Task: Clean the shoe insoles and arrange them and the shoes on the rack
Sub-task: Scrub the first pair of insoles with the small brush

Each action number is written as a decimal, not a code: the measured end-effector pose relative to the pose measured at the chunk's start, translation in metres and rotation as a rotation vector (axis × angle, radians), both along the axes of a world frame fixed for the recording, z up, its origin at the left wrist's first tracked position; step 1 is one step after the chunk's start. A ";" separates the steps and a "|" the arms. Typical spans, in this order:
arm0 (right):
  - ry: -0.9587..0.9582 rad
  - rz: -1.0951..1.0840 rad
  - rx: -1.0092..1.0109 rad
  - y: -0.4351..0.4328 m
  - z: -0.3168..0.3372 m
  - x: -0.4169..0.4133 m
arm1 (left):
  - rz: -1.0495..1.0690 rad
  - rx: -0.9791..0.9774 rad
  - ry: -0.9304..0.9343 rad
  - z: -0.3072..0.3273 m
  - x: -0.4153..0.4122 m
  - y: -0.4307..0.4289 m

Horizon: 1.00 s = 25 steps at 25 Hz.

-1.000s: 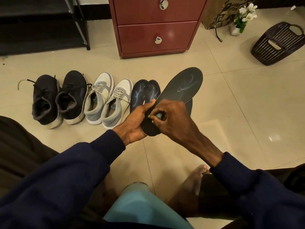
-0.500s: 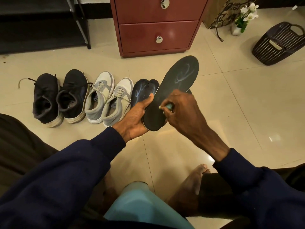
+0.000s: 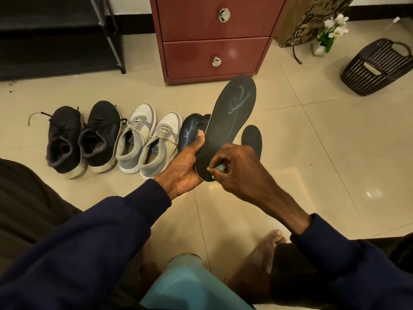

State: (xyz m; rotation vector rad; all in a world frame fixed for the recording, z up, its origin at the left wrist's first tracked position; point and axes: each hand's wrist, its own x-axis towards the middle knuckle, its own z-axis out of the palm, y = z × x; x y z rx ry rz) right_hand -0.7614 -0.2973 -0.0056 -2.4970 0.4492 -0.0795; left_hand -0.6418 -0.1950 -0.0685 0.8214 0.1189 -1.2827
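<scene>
Over the pale glossy floor tiles point(image 3: 312, 142), my left hand point(image 3: 185, 166) cradles the heel end of a dark insole point(image 3: 232, 121). My thumb lies up its left edge and my fingers are hidden behind it. My right hand point(image 3: 237, 168) is curled tight, pinching a small green thing point(image 3: 220, 168) against that heel end (cloth or sponge, I cannot tell). The insole tilts up and away from me, with a pale scribble on its face.

Just left of the insole, two loose insoles point(image 3: 190, 130) lie on the tiles, partly behind my thumb. Just right of it, a third loose insole point(image 3: 253, 137) shows past my knuckles. Further left stand grey shoes point(image 3: 145, 139), then black shoes point(image 3: 82, 139).

Beyond the insole's toe is a red drawer cabinet point(image 3: 214, 50). Far to the insole's upper left is a black rack point(image 3: 111, 34), cut off by the frame. To the upper right are a paper bag point(image 3: 308, 19), white flowers point(image 3: 335, 25) and a dark basket point(image 3: 377, 68).

Below the insole are my bare foot point(image 3: 257, 260) and something light blue, cut off.
</scene>
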 end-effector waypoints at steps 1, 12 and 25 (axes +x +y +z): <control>0.014 0.050 0.028 0.006 0.001 0.000 | 0.005 0.005 0.007 -0.001 0.001 0.001; -0.083 0.089 0.046 0.002 -0.003 0.004 | -0.048 0.004 -0.002 0.004 -0.003 0.003; -0.191 0.043 -0.080 -0.015 -0.003 0.012 | -0.087 0.071 0.014 0.005 -0.012 0.000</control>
